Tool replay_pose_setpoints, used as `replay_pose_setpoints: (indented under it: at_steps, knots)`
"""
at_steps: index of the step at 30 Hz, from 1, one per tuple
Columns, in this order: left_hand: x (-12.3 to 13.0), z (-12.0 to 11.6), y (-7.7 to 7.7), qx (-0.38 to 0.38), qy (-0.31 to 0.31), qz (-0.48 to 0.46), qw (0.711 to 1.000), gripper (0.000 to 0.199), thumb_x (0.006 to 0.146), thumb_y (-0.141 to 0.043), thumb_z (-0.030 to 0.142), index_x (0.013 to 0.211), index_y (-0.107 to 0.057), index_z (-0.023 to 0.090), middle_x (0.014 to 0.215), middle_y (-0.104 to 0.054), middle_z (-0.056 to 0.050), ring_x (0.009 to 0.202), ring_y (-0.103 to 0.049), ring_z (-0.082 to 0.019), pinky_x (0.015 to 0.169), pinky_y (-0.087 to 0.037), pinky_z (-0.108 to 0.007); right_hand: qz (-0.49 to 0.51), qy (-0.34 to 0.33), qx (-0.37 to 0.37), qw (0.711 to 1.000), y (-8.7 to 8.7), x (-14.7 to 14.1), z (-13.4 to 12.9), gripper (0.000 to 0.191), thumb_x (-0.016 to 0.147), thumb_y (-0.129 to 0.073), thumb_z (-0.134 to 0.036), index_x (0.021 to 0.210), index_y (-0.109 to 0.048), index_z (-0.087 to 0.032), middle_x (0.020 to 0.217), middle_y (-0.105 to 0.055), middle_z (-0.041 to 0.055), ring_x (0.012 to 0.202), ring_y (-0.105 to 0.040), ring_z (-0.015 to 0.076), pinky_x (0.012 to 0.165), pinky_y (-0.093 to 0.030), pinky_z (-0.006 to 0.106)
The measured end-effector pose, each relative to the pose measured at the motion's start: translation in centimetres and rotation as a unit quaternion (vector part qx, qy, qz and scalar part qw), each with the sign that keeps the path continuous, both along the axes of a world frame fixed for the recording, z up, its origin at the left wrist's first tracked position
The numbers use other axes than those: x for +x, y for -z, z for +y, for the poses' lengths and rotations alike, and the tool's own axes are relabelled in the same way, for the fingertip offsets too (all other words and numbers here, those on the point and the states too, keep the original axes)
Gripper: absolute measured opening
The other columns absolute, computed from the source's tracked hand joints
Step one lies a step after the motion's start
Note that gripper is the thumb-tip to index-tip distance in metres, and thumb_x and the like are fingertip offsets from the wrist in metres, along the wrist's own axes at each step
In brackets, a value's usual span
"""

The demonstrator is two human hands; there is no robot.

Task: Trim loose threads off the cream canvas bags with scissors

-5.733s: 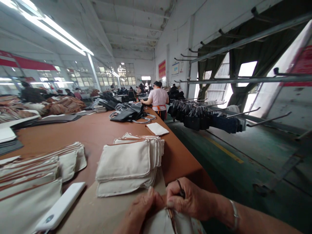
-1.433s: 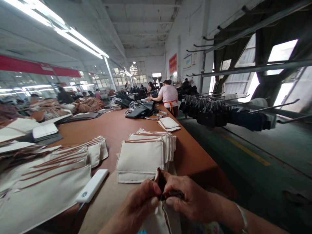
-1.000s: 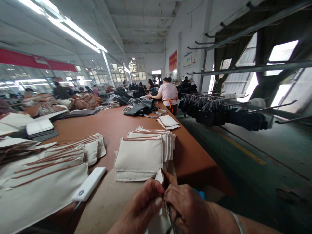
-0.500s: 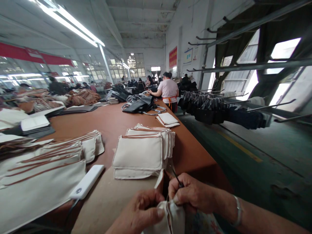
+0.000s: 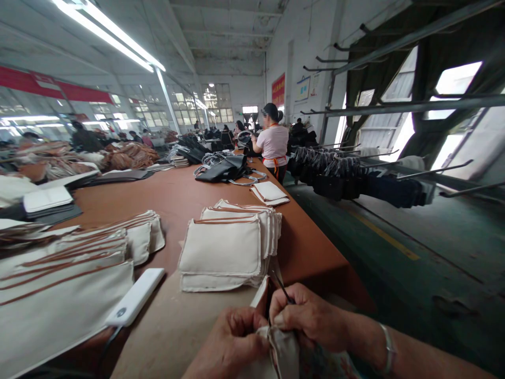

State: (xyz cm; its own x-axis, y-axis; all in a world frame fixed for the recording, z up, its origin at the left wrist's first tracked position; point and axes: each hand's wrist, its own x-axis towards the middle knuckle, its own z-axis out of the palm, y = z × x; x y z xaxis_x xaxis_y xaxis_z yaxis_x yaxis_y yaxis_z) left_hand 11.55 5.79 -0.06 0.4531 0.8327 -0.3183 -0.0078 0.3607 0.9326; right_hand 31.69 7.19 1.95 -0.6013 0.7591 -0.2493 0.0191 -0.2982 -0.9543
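Observation:
My left hand [image 5: 232, 342] is closed, thumb and fingers pinching the edge of a cream fabric piece [image 5: 286, 352] with a dark slit or seam down it. Close beside it, my right hand [image 5: 307, 316] is closed too. It grips a slim dark tool [image 5: 283, 288] whose thin metal end points up and to the left; its exact kind does not show. The right fingertips also press on the fabric. Just beyond both hands lies a stack of cream pouch panels [image 5: 221, 247] with brown top edges.
More brown-edged cream panels [image 5: 71, 295] lie at the left, beside a white corded device [image 5: 136, 297]. Dark bags with grey straps [image 5: 223, 168] sit farther along the brown table [image 5: 315, 247]. A co-worker [image 5: 272, 142] stands at its far right side. Bags hang from a rack [image 5: 331, 168].
My hands stay together at the fabric, with the right hand shifted slightly left. The camera view has turned a little. The co-worker is more upright, with an arm drawn in.

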Motion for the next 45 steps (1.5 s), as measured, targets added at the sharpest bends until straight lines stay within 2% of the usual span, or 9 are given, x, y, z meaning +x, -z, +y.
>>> replay_pose_setpoints:
  at_steps: [6, 14, 19, 24, 27, 33, 35, 39, 45]
  knots:
    - [0.5, -0.1, -0.6, 0.018, -0.012, 0.030, 0.999, 0.050, 0.056, -0.086, 0.057, 0.062, -0.066, 0.011, 0.056, -0.057, 0.000, 0.051, -0.039, -0.008, 0.050, -0.027, -0.021, -0.008, 0.008, 0.114, 0.993, -0.4, -0.1, -0.3, 0.029, 0.064, -0.080, -0.027, 0.076, -0.058, -0.013, 0.073, -0.058, -0.0021, 0.065, -0.047, 0.0082, 0.057, -0.038, 0.017]
    - [0.7, -0.3, -1.4, 0.000, -0.006, 0.038, 0.999, 0.051, 0.060, -0.083, 0.058, 0.060, -0.057, 0.015, 0.051, -0.040, 0.006, 0.049, -0.026, -0.007, 0.049, -0.014, -0.023, -0.102, 0.037, 0.156, 0.982, -1.0, -0.6, -0.3, 0.013, 0.070, -0.067, -0.018, 0.064, -0.055, -0.014, 0.064, -0.054, -0.0029, 0.061, -0.042, 0.0089, 0.053, -0.032, 0.019]
    - [0.9, -0.5, -1.4, -0.011, -0.011, 0.049, 0.999, 0.048, 0.061, -0.082, 0.056, 0.060, -0.057, 0.015, 0.051, -0.041, 0.006, 0.049, -0.027, -0.007, 0.049, -0.016, -0.023, -0.068, 0.022, 0.119, 0.990, -0.8, -0.3, -0.5, 0.013, 0.071, -0.066, -0.022, 0.068, -0.057, -0.014, 0.066, -0.054, -0.0029, 0.061, -0.041, 0.0086, 0.054, -0.032, 0.020]
    - [1.1, -0.4, -1.0, 0.049, -0.005, 0.096, 0.994, 0.060, 0.059, -0.077, 0.071, 0.058, -0.056, 0.015, 0.052, -0.043, 0.004, 0.051, -0.032, -0.008, 0.049, -0.021, -0.023, -0.078, 0.022, 0.130, 0.988, -0.6, -0.2, -0.7, 0.012, 0.072, -0.064, -0.021, 0.069, -0.055, -0.014, 0.067, -0.053, -0.0026, 0.061, -0.041, 0.0094, 0.053, -0.031, 0.021]
    - [1.1, -0.4, -0.6, 0.029, -0.012, 0.087, 0.996, 0.062, 0.055, -0.079, 0.072, 0.057, -0.056, 0.015, 0.049, -0.041, 0.006, 0.047, -0.029, -0.007, 0.047, -0.020, -0.022, -0.075, 0.021, 0.133, 0.988, -0.6, 0.0, -0.6, 0.012, 0.074, -0.062, -0.024, 0.072, -0.054, -0.015, 0.070, -0.054, -0.0015, 0.064, -0.043, 0.0110, 0.056, -0.034, 0.022]
    - [1.1, -0.5, 0.0, 0.012, -0.078, 0.053, 0.995, 0.059, 0.057, -0.082, 0.068, 0.059, -0.060, 0.013, 0.051, -0.048, 0.004, 0.049, -0.031, -0.007, 0.047, -0.021, -0.021, -0.167, 0.120, 0.321, 0.924, -2.7, 2.1, -2.2, 0.037, 0.099, -0.036, -0.049, 0.104, -0.058, -0.019, 0.098, -0.059, 0.0085, 0.087, -0.055, 0.0207, 0.080, -0.045, 0.032]
    - [1.3, -0.6, 0.2, 0.020, -0.101, 0.056, 0.993, 0.062, 0.054, -0.081, 0.071, 0.059, -0.058, 0.014, 0.051, -0.047, 0.004, 0.048, -0.029, -0.006, 0.047, -0.020, -0.021, -0.175, 0.077, 0.305, 0.933, -3.6, 2.8, -3.1, 0.044, 0.101, -0.025, -0.050, 0.098, -0.058, -0.020, 0.089, -0.059, 0.0065, 0.081, -0.056, 0.0190, 0.076, -0.046, 0.030]
    - [2.0, -0.9, 0.4, 0.036, -0.134, 0.076, 0.987, 0.066, 0.051, -0.079, 0.076, 0.059, -0.055, 0.015, 0.051, -0.043, 0.006, 0.049, -0.028, -0.006, 0.046, -0.019, -0.020, -0.238, -0.084, 0.181, 0.950, -4.2, 3.5, -4.1, 0.043, 0.099, -0.033, -0.051, 0.075, -0.049, -0.019, 0.069, -0.049, 0.0007, 0.061, -0.045, 0.0129, 0.056, -0.037, 0.023]
    - [2.6, -1.6, -0.2, 0.043, -0.139, 0.113, 0.983, 0.055, 0.063, -0.075, 0.067, 0.064, -0.057, 0.014, 0.055, -0.048, 0.004, 0.052, -0.033, -0.008, 0.048, -0.025, -0.020, -0.229, -0.109, 0.116, 0.960, -3.1, 3.8, -3.8, 0.037, 0.096, -0.037, -0.046, 0.078, -0.048, -0.017, 0.070, -0.047, 0.0004, 0.062, -0.041, 0.0103, 0.056, -0.033, 0.020]
